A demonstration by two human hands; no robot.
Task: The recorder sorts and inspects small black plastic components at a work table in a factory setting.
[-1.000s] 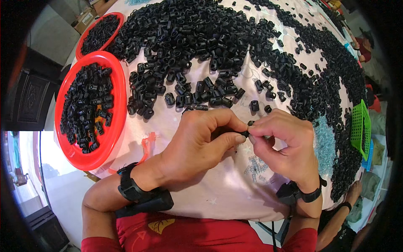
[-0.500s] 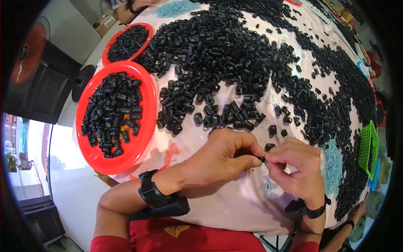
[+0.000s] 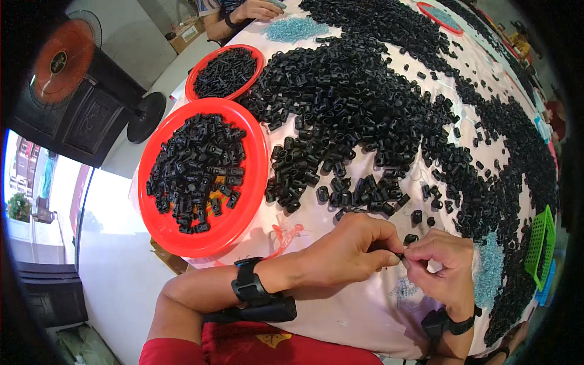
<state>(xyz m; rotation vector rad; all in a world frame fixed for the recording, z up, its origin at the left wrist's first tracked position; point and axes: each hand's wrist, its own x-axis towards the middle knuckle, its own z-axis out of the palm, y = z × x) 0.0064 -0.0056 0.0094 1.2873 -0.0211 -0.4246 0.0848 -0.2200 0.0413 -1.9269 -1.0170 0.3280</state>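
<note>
My left hand (image 3: 353,250) and my right hand (image 3: 444,263) meet over the pale pink cloth, fingertips almost touching. Between them is a small black plastic part (image 3: 399,257), pinched from both sides and mostly covered by the fingers. Just beyond the fingertips, a loose black barrel-shaped piece (image 3: 410,239) lies on the cloth. A thin scatter of tiny silvery-blue pieces (image 3: 403,291), seemingly springs, sits below the hands. Farther off spreads a big heap of hollow black plastic pieces (image 3: 359,106). To the left, a large red tray (image 3: 250,204) holds many black pieces.
Behind the large tray stands a smaller red tray (image 3: 260,61) of slim black parts. Bluish piles lie at right (image 3: 489,267) and far left (image 3: 295,29). A green basket (image 3: 539,246) sits at the right edge, a fan (image 3: 58,61) at left. Another person's hand (image 3: 261,9) shows at the top.
The view has shifted, so the table and trays appear farther right and lower. Both my hands keep their pinch at the small black part.
</note>
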